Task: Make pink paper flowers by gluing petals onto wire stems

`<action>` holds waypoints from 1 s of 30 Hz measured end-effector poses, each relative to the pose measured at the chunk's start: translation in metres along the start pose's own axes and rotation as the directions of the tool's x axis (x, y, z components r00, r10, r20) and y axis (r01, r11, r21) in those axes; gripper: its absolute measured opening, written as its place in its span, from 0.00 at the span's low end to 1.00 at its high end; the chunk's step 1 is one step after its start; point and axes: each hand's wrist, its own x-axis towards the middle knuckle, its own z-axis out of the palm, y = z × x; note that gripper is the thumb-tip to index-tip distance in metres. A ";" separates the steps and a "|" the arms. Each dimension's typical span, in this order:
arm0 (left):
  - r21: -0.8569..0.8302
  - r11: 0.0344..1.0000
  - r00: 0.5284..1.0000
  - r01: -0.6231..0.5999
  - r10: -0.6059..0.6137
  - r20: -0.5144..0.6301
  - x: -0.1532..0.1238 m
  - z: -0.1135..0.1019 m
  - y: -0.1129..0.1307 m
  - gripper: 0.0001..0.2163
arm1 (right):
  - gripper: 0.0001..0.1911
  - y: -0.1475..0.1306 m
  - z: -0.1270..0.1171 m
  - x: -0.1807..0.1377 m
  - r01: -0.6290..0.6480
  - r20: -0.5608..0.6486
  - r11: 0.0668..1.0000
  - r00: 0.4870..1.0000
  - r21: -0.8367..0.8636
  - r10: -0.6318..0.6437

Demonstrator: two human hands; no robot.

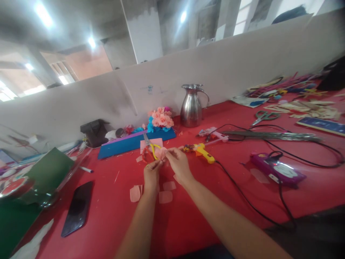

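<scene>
Both my hands meet over the red table and pinch a small pink paper flower between their fingertips. My left hand grips it from below, fingers closed. From the right, my right hand holds its upper petals, also closed. Loose pink paper petals lie on the table just under my wrists. Yellow-handled scissors rest right behind the flower, on a pink sheet.
A yellow glue gun with a black cord lies to the right, beside a purple power strip. A steel jug, a pink flower bunch and blue sheet stand behind. A black phone and green sheets lie left.
</scene>
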 end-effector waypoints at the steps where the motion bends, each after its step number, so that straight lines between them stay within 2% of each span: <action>1: -0.003 1.000 1.000 0.000 0.000 0.000 0.000 0.000 0.000 0.11 | 0.10 0.000 0.000 0.000 0.002 0.003 1.000 1.000 -0.001 -0.002; 8: -0.039 0.999 0.999 0.019 -0.021 -0.040 0.001 0.001 0.001 0.11 | 0.10 -0.003 0.001 -0.003 0.020 0.034 0.999 0.999 -0.032 -0.019; 14: -0.071 0.997 0.996 0.028 -0.034 -0.078 0.000 0.003 0.004 0.11 | 0.05 -0.005 0.000 -0.008 0.039 0.087 0.998 0.996 -0.040 -0.035; 23: 0.101 0.993 0.977 -0.068 0.087 -0.195 0.004 -0.001 0.001 0.07 | 0.03 -0.001 -0.001 -0.005 0.068 0.157 0.998 0.985 0.006 -0.068; 30: 0.199 0.971 0.975 -0.135 0.166 -0.150 0.003 -0.004 0.002 0.08 | 0.03 -0.001 -0.001 -0.004 0.105 0.206 0.993 0.974 -0.055 -0.091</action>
